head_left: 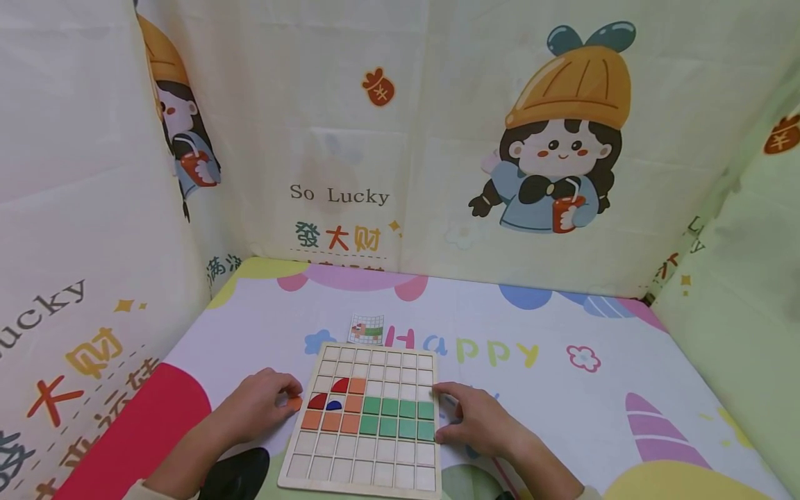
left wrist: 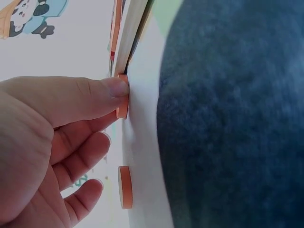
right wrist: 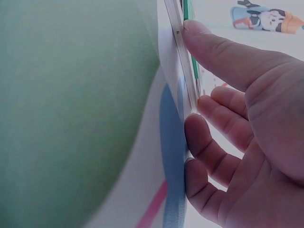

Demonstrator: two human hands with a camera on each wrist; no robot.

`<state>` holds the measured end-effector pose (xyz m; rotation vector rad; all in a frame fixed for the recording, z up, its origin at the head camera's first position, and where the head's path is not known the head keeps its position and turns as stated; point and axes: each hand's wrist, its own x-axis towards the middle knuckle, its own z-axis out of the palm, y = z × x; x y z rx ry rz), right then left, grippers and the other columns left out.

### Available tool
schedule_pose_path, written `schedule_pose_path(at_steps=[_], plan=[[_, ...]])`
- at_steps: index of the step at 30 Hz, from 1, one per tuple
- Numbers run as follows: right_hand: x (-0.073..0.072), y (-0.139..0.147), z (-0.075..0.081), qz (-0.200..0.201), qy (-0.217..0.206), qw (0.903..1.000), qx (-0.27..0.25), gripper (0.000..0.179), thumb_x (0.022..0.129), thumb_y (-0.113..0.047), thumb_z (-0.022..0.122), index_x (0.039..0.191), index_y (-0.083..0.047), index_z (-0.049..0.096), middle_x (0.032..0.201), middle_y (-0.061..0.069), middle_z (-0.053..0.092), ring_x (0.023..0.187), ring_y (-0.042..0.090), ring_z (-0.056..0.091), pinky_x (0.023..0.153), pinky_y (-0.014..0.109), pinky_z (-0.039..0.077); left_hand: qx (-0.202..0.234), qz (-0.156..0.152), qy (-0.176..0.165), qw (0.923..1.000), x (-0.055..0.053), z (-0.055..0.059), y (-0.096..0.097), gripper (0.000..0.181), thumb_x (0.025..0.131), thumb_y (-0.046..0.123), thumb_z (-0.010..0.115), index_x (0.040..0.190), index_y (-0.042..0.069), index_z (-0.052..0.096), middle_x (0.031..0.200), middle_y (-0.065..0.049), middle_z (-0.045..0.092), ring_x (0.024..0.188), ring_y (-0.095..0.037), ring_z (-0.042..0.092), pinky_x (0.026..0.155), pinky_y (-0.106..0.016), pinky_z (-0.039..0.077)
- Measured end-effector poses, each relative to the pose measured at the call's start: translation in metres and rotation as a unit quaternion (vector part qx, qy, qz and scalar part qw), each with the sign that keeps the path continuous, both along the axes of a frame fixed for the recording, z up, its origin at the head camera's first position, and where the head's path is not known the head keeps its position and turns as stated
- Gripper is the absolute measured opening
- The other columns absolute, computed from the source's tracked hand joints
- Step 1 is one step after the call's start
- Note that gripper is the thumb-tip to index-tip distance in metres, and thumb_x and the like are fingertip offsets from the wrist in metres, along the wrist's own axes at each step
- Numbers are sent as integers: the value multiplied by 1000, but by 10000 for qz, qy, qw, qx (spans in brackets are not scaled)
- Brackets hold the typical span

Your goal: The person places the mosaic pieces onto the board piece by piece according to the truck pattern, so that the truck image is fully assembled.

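A wooden grid board lies on the patterned cloth, partly filled with orange squares, green squares, red quarter-rounds and a blue half-round. At its left side, my left hand pinches a small orange tile between thumb and fingers; the tile is close against the board's edge. Another orange tile rests on the cloth below that hand in the left wrist view. My right hand is on the opposite side, thumb and fingertips touching the board's right edge, fingers loosely bent.
Behind the board lies a small picture card showing a coloured grid pattern. A black object sits beside the left forearm. Printed fabric walls enclose the table at the back and both sides.
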<state>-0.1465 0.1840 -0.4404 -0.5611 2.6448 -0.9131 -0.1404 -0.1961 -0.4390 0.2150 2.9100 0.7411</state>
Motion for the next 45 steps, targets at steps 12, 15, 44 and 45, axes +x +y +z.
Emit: schedule_pose_path(at_steps=[12,15,44,45], plan=[[0,0,1,17,-11,10000,-2,72,78,-38,85,140,-15,56,84,-3,53,78,17,49,65,32,40,79,127,46,9999,2,0,-2,30,75,16,87,101,16,74,90,4,60,87,-17,53,75,-36,57],[0,0,1,25,-9,10000,-18,72,78,-38,85,140,-15,56,85,-3,53,78,17,49,65,32,40,97,160,76,9998,2,3,-3,29,75,18,87,100,16,74,91,3,61,88,-18,53,75,-36,57],[0,0,1,25,-23,10000,-76,72,78,-37,86,140,-15,56,81,-2,53,75,16,48,63,31,39,418,-1919,1335,9714,8,10,56,8,85,15,77,89,19,71,83,17,57,80,-7,49,72,-30,46],[0,0,1,34,-11,10000,-68,72,78,-37,86,140,-15,56,81,-2,53,75,16,48,64,31,39,406,-1964,1319,9708,8,10,59,8,85,15,76,89,19,71,83,18,58,79,-6,49,72,-30,46]])
